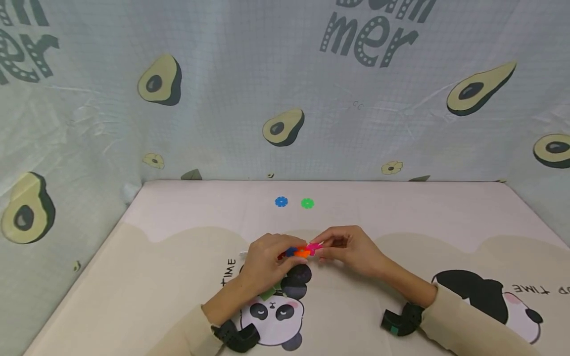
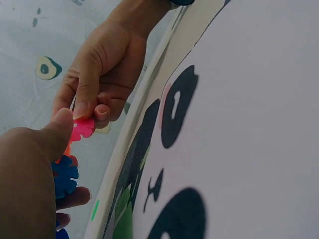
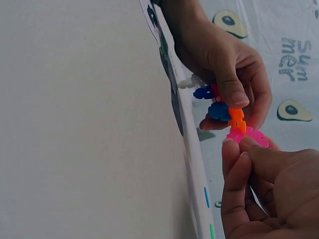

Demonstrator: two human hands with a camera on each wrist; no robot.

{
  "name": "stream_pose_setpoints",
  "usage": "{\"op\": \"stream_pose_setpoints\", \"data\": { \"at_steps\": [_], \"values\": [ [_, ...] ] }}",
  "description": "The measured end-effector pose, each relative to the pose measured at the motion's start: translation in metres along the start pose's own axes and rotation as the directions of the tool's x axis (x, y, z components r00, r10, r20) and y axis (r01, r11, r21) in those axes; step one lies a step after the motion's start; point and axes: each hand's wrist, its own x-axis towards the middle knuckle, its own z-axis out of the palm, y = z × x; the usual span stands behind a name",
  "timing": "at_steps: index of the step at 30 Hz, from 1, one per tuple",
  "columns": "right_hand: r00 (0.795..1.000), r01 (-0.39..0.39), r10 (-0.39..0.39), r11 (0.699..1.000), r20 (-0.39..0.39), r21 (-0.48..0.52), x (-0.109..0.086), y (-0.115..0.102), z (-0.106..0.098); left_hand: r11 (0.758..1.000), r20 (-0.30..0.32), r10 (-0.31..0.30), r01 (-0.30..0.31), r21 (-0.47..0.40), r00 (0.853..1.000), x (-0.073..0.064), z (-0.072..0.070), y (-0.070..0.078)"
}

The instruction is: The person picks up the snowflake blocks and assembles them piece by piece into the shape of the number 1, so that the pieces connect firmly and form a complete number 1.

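Note:
My left hand (image 1: 264, 259) grips a chain of notched plastic discs between thumb and fingers. In the right wrist view the chain shows a white disc (image 3: 191, 81), a dark blue disc (image 3: 202, 93), a partly covered red disc, a blue disc (image 3: 218, 111) and an orange disc (image 3: 237, 119). At the chain's end, a pink disc (image 3: 257, 137) touches the orange one; whether it is fully slotted in I cannot tell. Thumb and fingertips of my right hand (image 1: 352, 249) pinch this pink disc. Both hands meet above the table, and fingers cover parts of the chain.
Farther back on the table (image 1: 178, 277) lie a blue notched disc (image 1: 281, 201) and a green notched disc (image 1: 307, 203), side by side. The tablecloth carries printed pandas, and an avocado-patterned curtain (image 1: 231, 74) hangs behind the table's far edge.

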Motion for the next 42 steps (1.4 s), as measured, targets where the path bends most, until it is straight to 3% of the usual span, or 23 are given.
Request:
{"op": "stream_pose_setpoints", "data": {
  "at_steps": [15,23,28,33,38,42],
  "values": [
    [1.0,0.012,-0.011,1.0,0.02,-0.009,0.001,0.002,-0.001,1.0,0.001,0.013,-0.013,0.019,1.0,0.0,0.0,0.001],
    [0.996,-0.02,0.031,0.992,0.082,-0.122,0.006,0.003,-0.01,1.0,0.004,0.007,-0.007,0.006,1.0,-0.001,0.0,0.001],
    [0.994,-0.037,0.05,0.991,0.094,-0.128,0.011,0.003,-0.023,1.0,0.005,0.018,-0.019,0.02,1.0,-0.001,0.001,0.001],
    [0.997,-0.082,0.079,0.982,-0.023,-0.17,0.024,0.001,-0.039,0.999,0.008,0.029,-0.03,0.032,1.0,-0.001,0.001,0.001],
    [0.976,-0.169,0.131,0.96,-0.174,-0.222,0.042,0.0,-0.044,0.999,0.007,0.034,-0.034,0.028,0.999,-0.001,0.001,0.0],
    [0.964,-0.199,0.147,0.952,-0.223,-0.232,0.055,0.004,-0.043,0.999,0.005,0.042,-0.042,0.026,0.999,-0.001,0.001,0.0]
  ]
}}
